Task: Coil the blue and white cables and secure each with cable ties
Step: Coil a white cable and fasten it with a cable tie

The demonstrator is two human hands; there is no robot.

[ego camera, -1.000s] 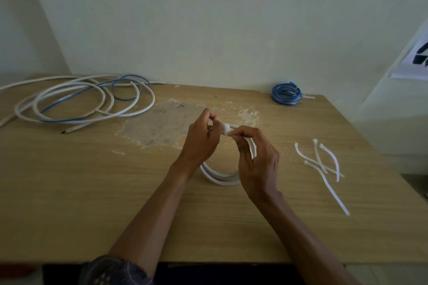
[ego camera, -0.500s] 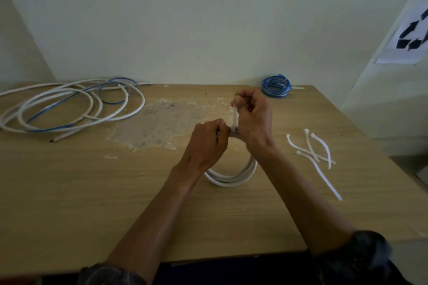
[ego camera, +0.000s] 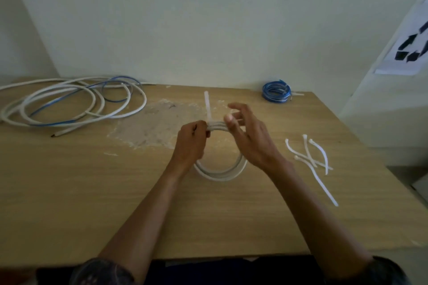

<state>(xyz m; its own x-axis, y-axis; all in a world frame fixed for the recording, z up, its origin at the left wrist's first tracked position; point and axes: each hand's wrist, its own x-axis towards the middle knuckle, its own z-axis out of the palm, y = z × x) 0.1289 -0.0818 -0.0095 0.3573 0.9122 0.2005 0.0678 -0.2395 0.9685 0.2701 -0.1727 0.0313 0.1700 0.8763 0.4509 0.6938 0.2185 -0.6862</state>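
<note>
A small coil of white cable (ego camera: pixel 221 172) lies on the wooden table (ego camera: pixel 92 203) at its middle. My left hand (ego camera: pixel 191 146) grips the far side of the coil, where a white cable tie (ego camera: pixel 207 106) wraps it with its tail sticking straight up. My right hand (ego camera: pixel 249 136) hovers just right of the tie, its fingers spread and its thumb near the coil. A tied blue coil (ego camera: pixel 276 94) sits at the back of the table. Loose white and blue cables (ego camera: pixel 74 104) sprawl at the back left.
Several spare white cable ties (ego camera: pixel 311 158) lie to the right of my right hand. A pale scuffed patch (ego camera: pixel 157 127) marks the tabletop behind the coil. A wall rises close behind the table, with a printed sheet (ego camera: pixel 410 51) at the right.
My right hand has let go of the tie's tail and opened, dropping to the right of the coil. The tail now stands free and taller. My left hand keeps its grip.
</note>
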